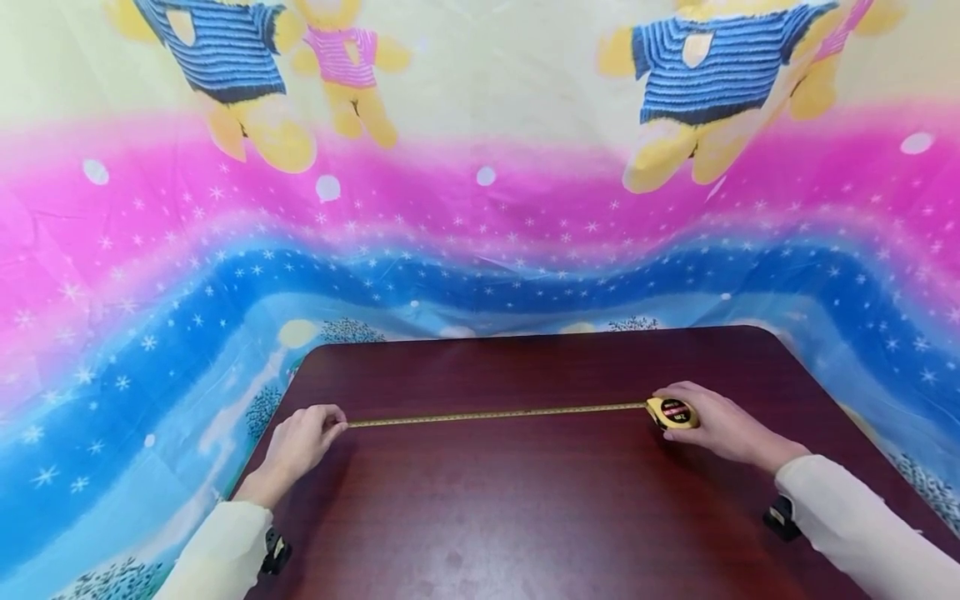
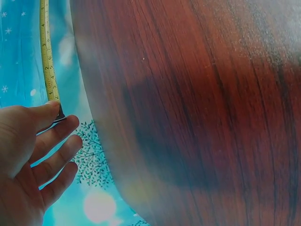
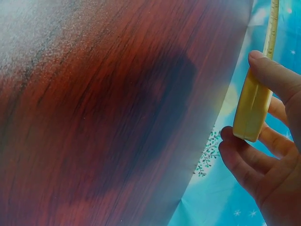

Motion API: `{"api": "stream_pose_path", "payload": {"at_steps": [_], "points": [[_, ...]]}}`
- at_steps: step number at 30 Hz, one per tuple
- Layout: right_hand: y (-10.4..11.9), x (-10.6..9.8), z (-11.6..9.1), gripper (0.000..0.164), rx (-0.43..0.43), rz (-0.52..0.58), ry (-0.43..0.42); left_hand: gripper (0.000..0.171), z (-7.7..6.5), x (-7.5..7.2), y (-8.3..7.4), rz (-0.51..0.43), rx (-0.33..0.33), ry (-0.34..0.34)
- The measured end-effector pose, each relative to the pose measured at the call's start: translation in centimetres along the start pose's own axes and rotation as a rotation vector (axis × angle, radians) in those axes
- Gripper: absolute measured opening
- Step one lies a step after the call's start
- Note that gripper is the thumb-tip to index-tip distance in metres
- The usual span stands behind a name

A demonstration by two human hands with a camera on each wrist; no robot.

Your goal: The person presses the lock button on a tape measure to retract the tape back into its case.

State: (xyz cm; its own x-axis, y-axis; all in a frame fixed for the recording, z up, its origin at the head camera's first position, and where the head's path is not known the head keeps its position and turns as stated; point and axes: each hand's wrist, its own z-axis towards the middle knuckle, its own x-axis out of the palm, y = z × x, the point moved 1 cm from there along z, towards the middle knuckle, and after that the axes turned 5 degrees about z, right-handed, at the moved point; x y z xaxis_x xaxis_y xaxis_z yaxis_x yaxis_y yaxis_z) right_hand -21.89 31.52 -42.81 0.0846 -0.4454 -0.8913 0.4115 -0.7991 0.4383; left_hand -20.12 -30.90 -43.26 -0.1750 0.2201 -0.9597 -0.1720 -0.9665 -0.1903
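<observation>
A yellow tape measure [image 1: 672, 413] with a black label marked 2m is gripped in my right hand [image 1: 723, 425], over the right part of the table. Its yellow blade [image 1: 495, 415] stretches nearly straight across to the left. At that end my left hand [image 1: 300, 442] pinches the dark end hook [image 2: 60, 115] between thumb and index finger, the other fingers loosely bent. In the right wrist view the yellow case [image 3: 253, 108] stands edge-on, the thumb over its top near where the blade comes out and fingers around its far side and bottom.
Beneath the hands lies a dark red-brown wooden table [image 1: 480, 508] with rounded corners. A printed cloth [image 1: 480, 208] with teddy bears, pink and blue bands and snowflakes hangs behind and beside it. Dark wrist devices [image 1: 275, 552] sit at both pale sleeves [image 1: 862, 508].
</observation>
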Motion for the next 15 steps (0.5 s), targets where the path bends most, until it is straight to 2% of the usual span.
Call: {"api": "stream_pose_path", "payload": {"at_steps": [15], "points": [[0.2,0.13,0.33,0.061,-0.006,0.0,-0.005,0.006,0.09,-0.15,-0.5,0.001,0.01,-0.004]]}}
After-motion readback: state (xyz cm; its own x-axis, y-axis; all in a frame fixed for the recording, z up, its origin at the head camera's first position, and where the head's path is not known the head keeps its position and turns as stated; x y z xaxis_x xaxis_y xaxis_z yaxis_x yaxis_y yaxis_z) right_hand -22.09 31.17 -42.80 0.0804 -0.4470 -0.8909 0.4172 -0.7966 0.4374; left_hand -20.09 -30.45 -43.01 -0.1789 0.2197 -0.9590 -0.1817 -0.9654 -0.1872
